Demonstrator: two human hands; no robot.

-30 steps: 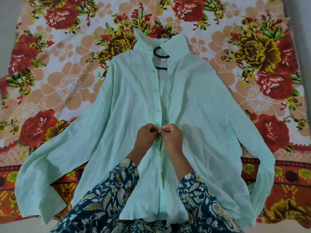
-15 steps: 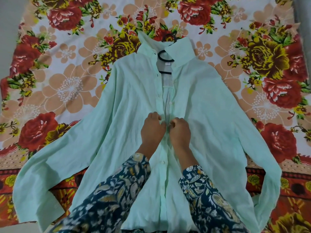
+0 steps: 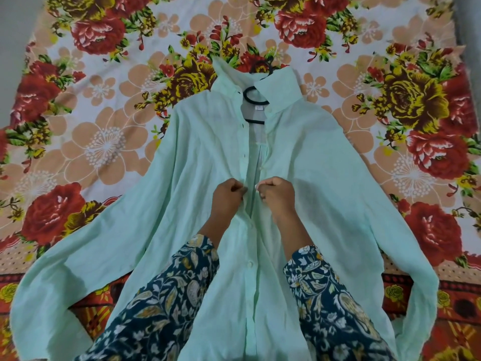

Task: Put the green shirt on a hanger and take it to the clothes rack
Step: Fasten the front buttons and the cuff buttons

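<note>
A pale green shirt lies spread front-up on the bed, sleeves out to both sides. A black hanger sits inside it; only its neck and part of the bar show in the open collar. Below my hands the front is buttoned; above them it gapes open. My left hand pinches the left placket edge. My right hand pinches the right placket edge at a button. The two hands are a small gap apart at mid-chest.
The shirt rests on a floral bedsheet with red and yellow roses. Grey floor or wall shows past the sheet's left edge, and a grey strip runs along the right. No clothes rack is in view.
Both hands have moved up the placket from a lower button to mid-chest and now sit slightly apart. The lower front now lies closed.
</note>
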